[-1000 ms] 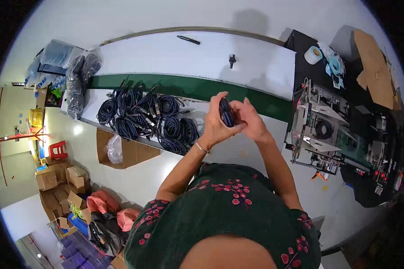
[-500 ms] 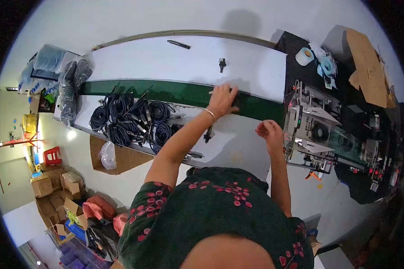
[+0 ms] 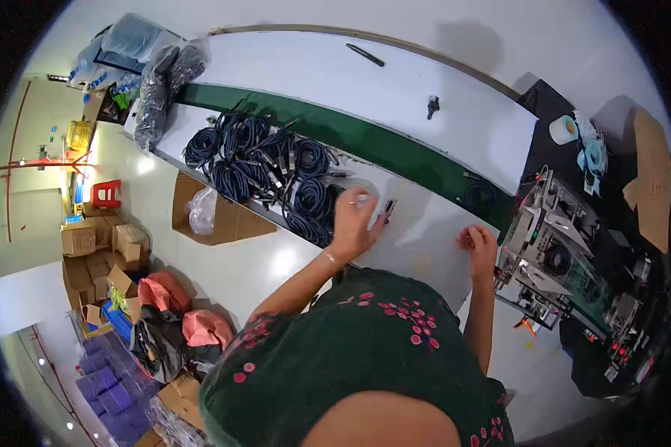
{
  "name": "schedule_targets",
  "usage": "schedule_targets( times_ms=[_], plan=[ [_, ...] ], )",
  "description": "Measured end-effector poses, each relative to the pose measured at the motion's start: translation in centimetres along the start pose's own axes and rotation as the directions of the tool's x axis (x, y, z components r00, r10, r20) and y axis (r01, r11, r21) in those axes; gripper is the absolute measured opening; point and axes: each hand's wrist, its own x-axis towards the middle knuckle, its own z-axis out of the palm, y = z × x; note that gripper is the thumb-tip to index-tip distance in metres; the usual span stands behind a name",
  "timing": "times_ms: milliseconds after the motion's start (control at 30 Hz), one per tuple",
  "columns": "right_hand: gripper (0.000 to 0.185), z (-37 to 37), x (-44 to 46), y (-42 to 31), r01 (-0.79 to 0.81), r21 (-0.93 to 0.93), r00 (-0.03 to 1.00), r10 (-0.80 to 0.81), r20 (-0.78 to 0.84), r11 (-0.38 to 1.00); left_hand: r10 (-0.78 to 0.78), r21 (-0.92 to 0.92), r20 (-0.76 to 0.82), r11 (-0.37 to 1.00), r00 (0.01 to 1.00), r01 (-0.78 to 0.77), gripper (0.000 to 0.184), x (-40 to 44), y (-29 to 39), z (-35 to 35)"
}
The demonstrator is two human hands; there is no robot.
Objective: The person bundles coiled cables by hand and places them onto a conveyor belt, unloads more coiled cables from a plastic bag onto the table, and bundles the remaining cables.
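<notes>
My left hand (image 3: 356, 226) is over the near worktop beside the cable pile, its thumb and fingers apart. A small dark connector piece (image 3: 390, 208) lies by its fingertips. Several dark coiled cables (image 3: 312, 158) with metal plugs are heaped to the left of this hand. My right hand (image 3: 479, 247) hovers over the worktop's right part, fingers curled in and nothing visible in them. One cable coil (image 3: 480, 194) rests on the green belt (image 3: 395, 149), beyond my right hand.
A pen (image 3: 365, 54) and a small black part (image 3: 433, 106) lie on the far white ledge (image 3: 298, 63). At the right stand a machine (image 3: 548, 223) and a tape roll (image 3: 564, 130). An open carton (image 3: 231, 216) is below the worktop's left side.
The coil held in both hands a second ago is out of them; a coil now shows on the belt. My left hand has drawn back from the belt toward the pile. The view has shifted.
</notes>
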Motion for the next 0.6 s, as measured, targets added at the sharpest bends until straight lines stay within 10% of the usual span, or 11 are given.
schedule_targets(
  times_ms=[333, 500, 600],
  plan=[
    [0.014, 7.0, 0.9, -0.4, 0.167, -0.074, 0.937, -0.135, 0.321, 0.983, -0.557, 0.387, 0.004, 0.767, 0.83, 0.513, 0.033, -1.6, -4.4, -4.4],
    [0.014, 9.0, 0.1, -1.7, 0.143, -0.144, 0.909, -0.073, 0.41, 0.979, -0.474, -0.182, -0.108, 0.873, 0.874, 0.451, 0.024, -1.1, -5.1, -5.1],
    [0.015, 9.6, 0.3, -3.2, 0.21, -0.146, 0.907, -0.137, 0.398, 0.967, -0.187, -0.086, -0.151, 0.981, 0.971, 0.175, 0.024, -0.1, -1.8, -6.1]
  ],
)
